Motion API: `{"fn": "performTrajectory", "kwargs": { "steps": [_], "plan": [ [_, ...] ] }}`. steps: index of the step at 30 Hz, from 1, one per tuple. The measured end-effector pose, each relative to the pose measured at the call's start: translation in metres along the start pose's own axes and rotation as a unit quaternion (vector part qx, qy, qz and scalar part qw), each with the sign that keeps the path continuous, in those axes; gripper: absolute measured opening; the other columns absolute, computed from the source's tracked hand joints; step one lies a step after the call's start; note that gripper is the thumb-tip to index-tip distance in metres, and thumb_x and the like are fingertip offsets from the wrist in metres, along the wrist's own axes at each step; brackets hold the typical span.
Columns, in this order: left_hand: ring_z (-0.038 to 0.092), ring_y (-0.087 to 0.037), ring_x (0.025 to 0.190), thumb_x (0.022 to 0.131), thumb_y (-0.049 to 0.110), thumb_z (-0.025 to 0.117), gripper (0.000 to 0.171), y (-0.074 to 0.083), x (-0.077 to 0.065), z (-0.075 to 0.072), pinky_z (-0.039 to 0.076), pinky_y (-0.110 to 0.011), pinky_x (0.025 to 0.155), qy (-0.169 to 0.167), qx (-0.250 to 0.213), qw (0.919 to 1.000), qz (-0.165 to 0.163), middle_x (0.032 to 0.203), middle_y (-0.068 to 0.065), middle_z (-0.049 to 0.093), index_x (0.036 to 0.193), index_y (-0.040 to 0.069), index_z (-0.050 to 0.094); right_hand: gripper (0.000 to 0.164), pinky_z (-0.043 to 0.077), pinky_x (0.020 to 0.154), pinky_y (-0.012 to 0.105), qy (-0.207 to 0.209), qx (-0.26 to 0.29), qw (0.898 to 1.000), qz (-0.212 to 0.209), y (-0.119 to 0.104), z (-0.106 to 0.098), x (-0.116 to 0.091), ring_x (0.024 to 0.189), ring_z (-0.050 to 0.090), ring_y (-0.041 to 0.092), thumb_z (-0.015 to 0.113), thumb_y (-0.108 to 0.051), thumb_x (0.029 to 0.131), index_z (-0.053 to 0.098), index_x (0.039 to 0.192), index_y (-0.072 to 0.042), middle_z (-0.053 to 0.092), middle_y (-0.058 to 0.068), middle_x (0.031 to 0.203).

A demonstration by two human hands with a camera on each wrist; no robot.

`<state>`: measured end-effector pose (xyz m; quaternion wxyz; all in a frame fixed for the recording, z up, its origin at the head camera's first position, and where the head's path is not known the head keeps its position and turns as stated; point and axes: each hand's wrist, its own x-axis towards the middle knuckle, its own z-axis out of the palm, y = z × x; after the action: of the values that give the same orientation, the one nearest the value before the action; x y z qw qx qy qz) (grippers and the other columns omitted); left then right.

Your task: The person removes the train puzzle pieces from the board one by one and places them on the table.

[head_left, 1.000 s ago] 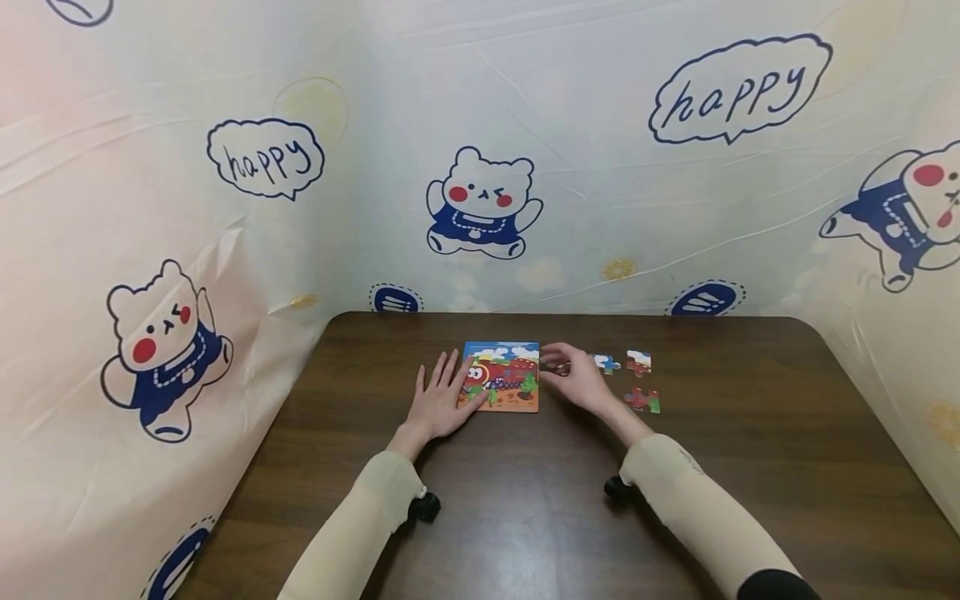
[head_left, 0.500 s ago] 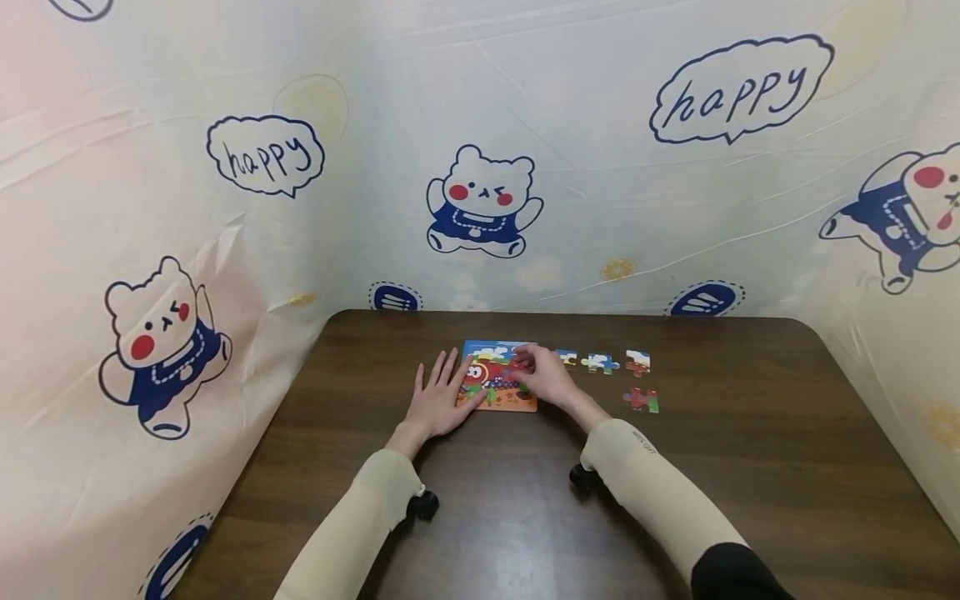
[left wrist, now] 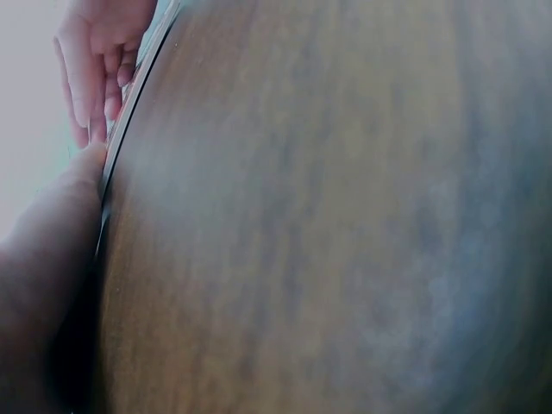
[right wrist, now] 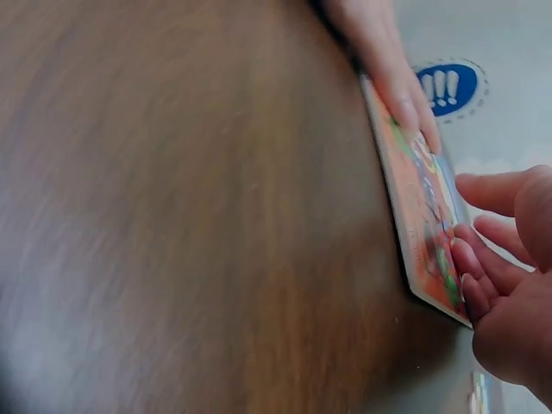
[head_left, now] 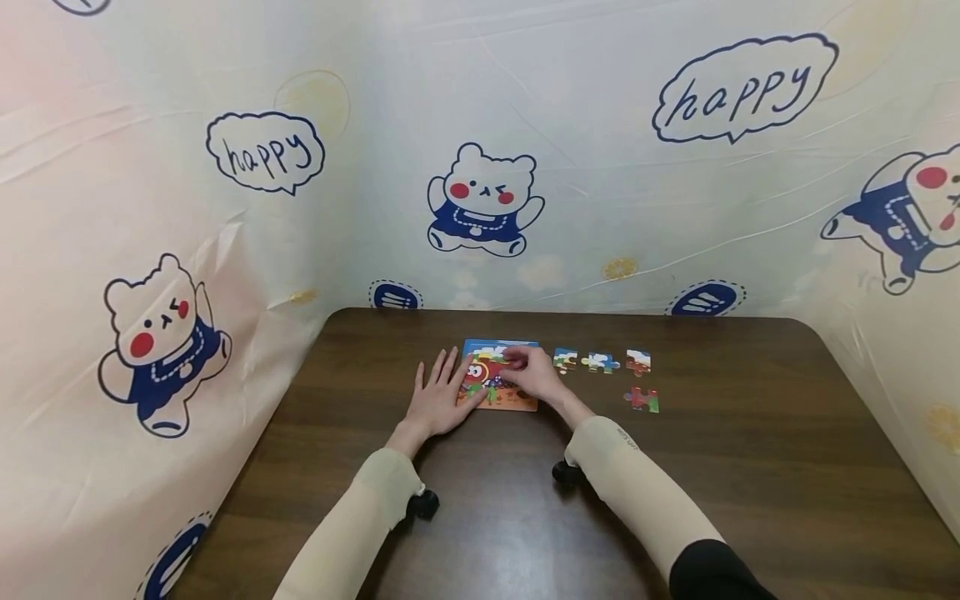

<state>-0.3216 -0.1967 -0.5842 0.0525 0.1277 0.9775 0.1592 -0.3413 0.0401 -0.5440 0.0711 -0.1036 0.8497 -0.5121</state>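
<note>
- The picture board [head_left: 512, 404] lay flat on the table [head_left: 480, 508], under the thumb and index finger of the left hand [head_left: 437, 403] at its left edge.
- That hand was unclenched, fingers straight and spread; judged to be a steadying hold against sliding.
- The right hand [head_left: 538, 375] was over the board's upper right part, fingers bent; whether it grasped a piece or met the surface could not be told.
- Right of the board's upper half lay the nearest piece [head_left: 565, 358], second piece [head_left: 601, 362] and third piece [head_left: 638, 361], in a row; right of its lower half, the fourth piece [head_left: 642, 400].
- The spacing probably suited picking singly; all four lay beyond the right hand from the board.
</note>
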Motion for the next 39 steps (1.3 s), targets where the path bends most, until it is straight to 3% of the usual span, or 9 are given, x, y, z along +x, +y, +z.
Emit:
{"fn": "performTrajectory", "kwargs": {
  "steps": [7,12,20,26,33,39],
  "plan": [
    [-0.001,-0.031,0.176,0.106,0.079,0.041,0.090,0.000,-0.001,0.001,-0.005,-0.069,0.138,0.006,0.005,1.0000,0.003,0.188,-0.004,0.006,0.178,0.033,0.014,0.046,0.058,0.092,0.034,-0.012,0.055,0.997,0.048,0.002,-0.001,0.005,0.115,0.067,0.031,0.074,-0.009,0.105,0.065,0.149,0.002,0.072,0.023,0.136],
    [0.002,-0.032,0.176,0.106,0.080,0.040,0.090,0.002,-0.002,-0.001,-0.005,-0.069,0.138,0.012,0.002,0.9999,0.004,0.188,-0.006,0.009,0.178,0.032,0.017,0.049,0.059,0.098,0.039,-0.033,0.069,0.996,0.035,0.001,0.000,0.004,0.120,0.068,0.033,0.072,-0.006,0.105,0.061,0.153,0.001,0.073,0.023,0.140],
    [0.001,-0.032,0.176,0.106,0.079,0.041,0.090,0.003,-0.002,0.000,-0.006,-0.069,0.137,0.009,-0.004,0.9999,0.009,0.188,-0.006,0.008,0.178,0.031,0.018,0.050,0.047,0.109,0.050,0.000,-0.003,1.000,0.026,0.006,0.007,0.002,0.123,0.064,0.032,0.076,-0.013,0.104,0.065,0.153,-0.011,0.070,0.017,0.140],
    [-0.001,-0.030,0.176,0.106,0.078,0.041,0.089,-0.001,0.000,0.002,-0.005,-0.068,0.138,0.008,0.001,1.0000,0.001,0.188,-0.004,0.006,0.178,0.034,0.014,0.048,0.052,0.108,0.052,-0.003,0.025,0.999,0.038,0.002,0.009,0.002,0.124,0.063,0.034,0.075,-0.010,0.104,0.066,0.152,-0.011,0.069,0.019,0.140],
    [-0.002,-0.031,0.176,0.106,0.078,0.042,0.090,-0.001,0.000,0.002,-0.007,-0.069,0.137,0.002,0.005,1.0000,0.001,0.188,-0.004,0.005,0.178,0.034,0.014,0.052,0.030,0.115,0.059,0.026,-0.034,0.999,0.019,0.002,0.015,0.008,0.129,0.064,0.039,0.076,-0.007,0.102,0.065,0.153,-0.006,0.071,0.018,0.145],
    [-0.001,-0.031,0.176,0.106,0.077,0.043,0.089,0.002,-0.002,0.000,-0.006,-0.069,0.138,0.006,0.006,1.0000,0.001,0.188,-0.005,0.006,0.178,0.033,0.015,0.048,0.030,0.115,0.061,0.031,-0.054,0.998,0.013,0.000,0.016,0.008,0.132,0.062,0.040,0.078,-0.008,0.100,0.069,0.148,-0.006,0.072,0.020,0.142]
  ]
}}
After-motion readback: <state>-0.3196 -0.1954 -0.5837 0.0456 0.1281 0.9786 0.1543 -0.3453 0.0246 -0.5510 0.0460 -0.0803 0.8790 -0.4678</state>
